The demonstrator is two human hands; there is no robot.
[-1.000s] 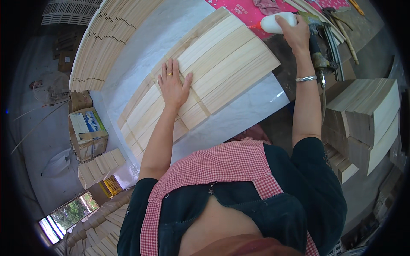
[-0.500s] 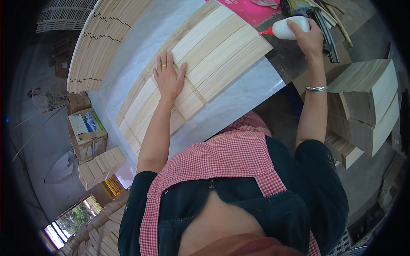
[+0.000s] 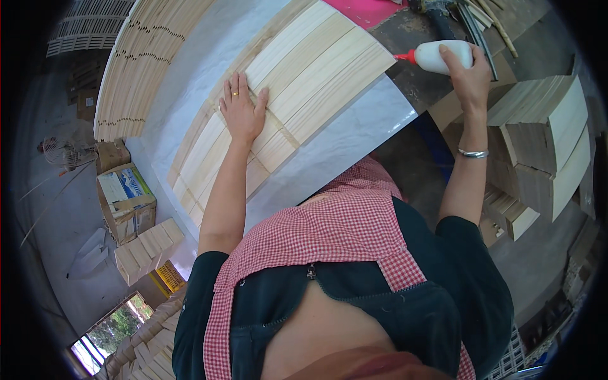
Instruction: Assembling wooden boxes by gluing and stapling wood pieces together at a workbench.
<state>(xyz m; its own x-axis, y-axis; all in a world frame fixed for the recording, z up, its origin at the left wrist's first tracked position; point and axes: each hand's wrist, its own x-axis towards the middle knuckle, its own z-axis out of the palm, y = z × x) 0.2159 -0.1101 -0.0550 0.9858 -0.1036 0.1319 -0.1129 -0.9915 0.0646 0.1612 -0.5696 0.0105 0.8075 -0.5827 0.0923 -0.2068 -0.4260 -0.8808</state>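
Several pale wooden boards (image 3: pixel 329 76) lie side by side on a white marbled tabletop (image 3: pixel 342 158), with narrow crosspieces showing in the gaps. My left hand (image 3: pixel 243 113) rests flat on the boards, fingers spread, a ring on one finger. In my right hand (image 3: pixel 470 76) is a white squeeze bottle (image 3: pixel 437 57) with a red nozzle. The bottle is tipped on its side, its nozzle pointing left, beside the boards' far right corner. Whether anything comes out of the nozzle cannot be seen.
A tall stack of thin wooden slats (image 3: pixel 139 69) stands at the table's far left. On the right are stacked wooden blocks (image 3: pixel 538 139). Behind the bottle lie a dark nail-gun-like tool (image 3: pixel 437 19) and sticks. Cardboard boxes (image 3: pixel 126 202) and a fan (image 3: pixel 63 152) sit at left.
My right hand and the bottle have shifted slightly right and nearer, drawing the nozzle a little off the boards' corner. My left hand stays on the boards; the whole view has moved slightly.
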